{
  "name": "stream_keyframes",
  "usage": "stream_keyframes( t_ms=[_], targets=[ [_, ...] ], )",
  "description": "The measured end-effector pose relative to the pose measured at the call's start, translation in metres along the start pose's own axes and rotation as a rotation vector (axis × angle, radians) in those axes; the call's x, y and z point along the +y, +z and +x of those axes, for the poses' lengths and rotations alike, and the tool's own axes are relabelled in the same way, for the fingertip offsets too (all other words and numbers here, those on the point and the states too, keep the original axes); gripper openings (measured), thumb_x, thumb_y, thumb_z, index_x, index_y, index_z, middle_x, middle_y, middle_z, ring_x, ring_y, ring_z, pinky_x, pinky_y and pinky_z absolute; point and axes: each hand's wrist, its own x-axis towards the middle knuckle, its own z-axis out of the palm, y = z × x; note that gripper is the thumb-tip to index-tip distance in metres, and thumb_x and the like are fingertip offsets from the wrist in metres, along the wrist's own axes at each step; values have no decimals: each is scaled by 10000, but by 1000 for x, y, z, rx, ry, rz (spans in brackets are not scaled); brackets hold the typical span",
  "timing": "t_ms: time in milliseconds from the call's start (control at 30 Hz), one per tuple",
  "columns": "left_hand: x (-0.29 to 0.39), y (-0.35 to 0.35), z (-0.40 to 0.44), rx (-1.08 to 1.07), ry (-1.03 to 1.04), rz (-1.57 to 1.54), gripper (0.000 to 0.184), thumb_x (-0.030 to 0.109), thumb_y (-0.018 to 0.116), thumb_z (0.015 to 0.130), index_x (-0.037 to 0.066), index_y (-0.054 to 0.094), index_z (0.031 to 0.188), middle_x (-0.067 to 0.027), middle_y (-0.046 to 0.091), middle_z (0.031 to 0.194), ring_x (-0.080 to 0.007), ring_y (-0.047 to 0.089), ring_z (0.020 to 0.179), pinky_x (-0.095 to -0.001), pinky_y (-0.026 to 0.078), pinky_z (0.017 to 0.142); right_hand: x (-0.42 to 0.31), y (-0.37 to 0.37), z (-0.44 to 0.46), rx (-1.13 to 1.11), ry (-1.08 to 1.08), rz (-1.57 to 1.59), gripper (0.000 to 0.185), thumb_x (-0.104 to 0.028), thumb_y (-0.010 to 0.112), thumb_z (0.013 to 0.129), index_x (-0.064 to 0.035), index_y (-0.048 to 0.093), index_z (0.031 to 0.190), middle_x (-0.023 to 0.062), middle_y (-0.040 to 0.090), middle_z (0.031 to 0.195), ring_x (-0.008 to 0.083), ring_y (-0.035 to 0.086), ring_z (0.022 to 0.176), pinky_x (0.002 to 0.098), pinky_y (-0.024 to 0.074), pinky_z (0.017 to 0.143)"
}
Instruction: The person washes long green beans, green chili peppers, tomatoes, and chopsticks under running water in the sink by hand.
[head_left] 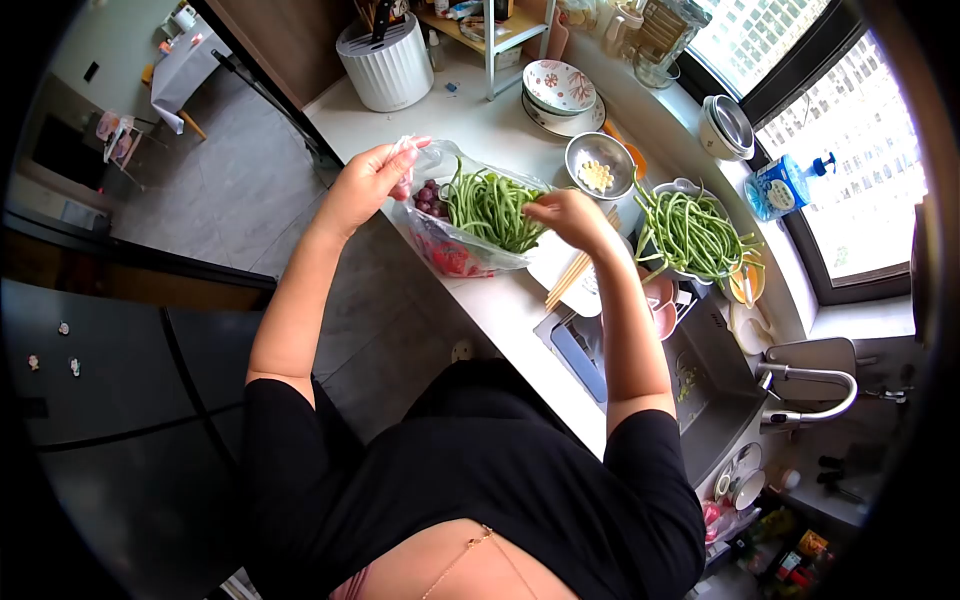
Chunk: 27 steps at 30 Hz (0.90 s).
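Observation:
A clear plastic bag (455, 262) lies at the counter's edge, with green beans (492, 208) and dark grapes (430, 198) showing in its mouth. My left hand (372, 182) pinches the gathered rim of the bag at its left end. At the bag's right side, my right hand (572, 218) has its fingers curled at the beans' edge; whether they grip any beans is hidden. More long beans (690, 232) fill a bowl to the right. Between them and the bag is a metal bowl (600, 165) with peeled garlic cloves.
Chopsticks (568, 280) rest across a white tray (585, 297) beside the sink (700, 400). The faucet (815, 375) is at the right. Patterned bowls (558, 88) and a white ribbed container (385, 65) stand at the back. A blue soap bottle (778, 190) is by the window.

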Motion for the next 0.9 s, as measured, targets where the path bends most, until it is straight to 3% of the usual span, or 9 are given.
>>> stream_keyframes(
  t_ms=[133, 267, 300, 400, 500, 600, 633, 767, 900],
  targets=[
    [-9, -2, -1, 97, 160, 334, 332, 286, 488, 934, 50, 599, 1140, 1, 402, 778, -87, 404, 764, -225, 375, 738, 82, 43, 11, 333, 58, 172, 392, -345, 593, 808, -2, 641, 992, 192, 652, 878, 296, 638, 855, 365, 482, 786],
    [-5, 6, 7, 213, 289, 415, 320, 285, 493, 932, 55, 618, 1116, -12, 445, 797, -99, 418, 792, -228, 373, 751, 97, 81, 25, 588, 238, 73, 629, -383, 615, 791, 147, 494, 1106, 337, 546, 1053, 432, 538, 1005, 415, 420, 901],
    [-5, 6, 10, 241, 268, 385, 319, 282, 494, 931, 49, 620, 1108, -22, 466, 821, -103, 428, 811, -227, 372, 760, 100, 81, 26, 656, 264, 59, 635, -407, 597, 806, 147, 500, 1102, 315, 563, 1039, 366, 567, 992, 395, 466, 832],
    [-8, 2, 23, 281, 204, 258, 317, 263, 497, 929, 24, 615, 1100, -59, 550, 906, -111, 491, 881, -231, 398, 791, 105, 65, 27, 364, 506, 1229, 582, -406, 481, 886, 126, 429, 1118, 237, 568, 896, 300, 630, 762, 359, 535, 544],
    [-6, -1, 23, 214, -41, -298, 347, 267, 480, 934, 8, 568, 1149, -29, 563, 841, -93, 519, 795, -231, 421, 770, 111, 58, 37, 218, 790, 1711, 412, -263, 450, 907, 75, 343, 1116, 217, 517, 1010, 267, 599, 611, 290, 527, 472],
    [4, -2, 15, 104, -146, -481, 363, 237, 486, 928, -20, 508, 1184, -9, 547, 729, -97, 516, 670, -237, 439, 651, 105, 73, 47, 142, 599, 1523, 297, -181, 520, 874, 57, 406, 1009, 179, 551, 896, 224, 574, 545, 257, 500, 432],
    [3, -3, 14, 76, -163, -495, 364, 229, 487, 927, -23, 500, 1189, -1, 532, 707, -94, 503, 651, -237, 431, 628, 109, 78, 44, 51, 560, 1429, 235, -152, 634, 805, 35, 494, 834, 126, 554, 691, 189, 551, 493, 267, 441, 383],
    [1, -22, 16, 83, -137, -619, 375, 200, 493, 917, -43, 476, 1202, 25, 430, 638, -78, 415, 591, -232, 366, 565, 123, 77, 58, 83, 353, 550, 271, -255, 773, 688, -46, 601, 691, 25, 449, 486, 91, 365, 354, 260, 292, 352],
    [11, -53, 17, 159, -88, -535, 404, 209, 512, 903, -57, 472, 1203, 29, 392, 625, -76, 375, 574, -227, 335, 557, 73, 0, 46, 313, 230, -106, 325, -299, 587, 769, -5, 647, 892, 228, 635, 842, 347, 627, 804, 410, 477, 752]
  ],
)
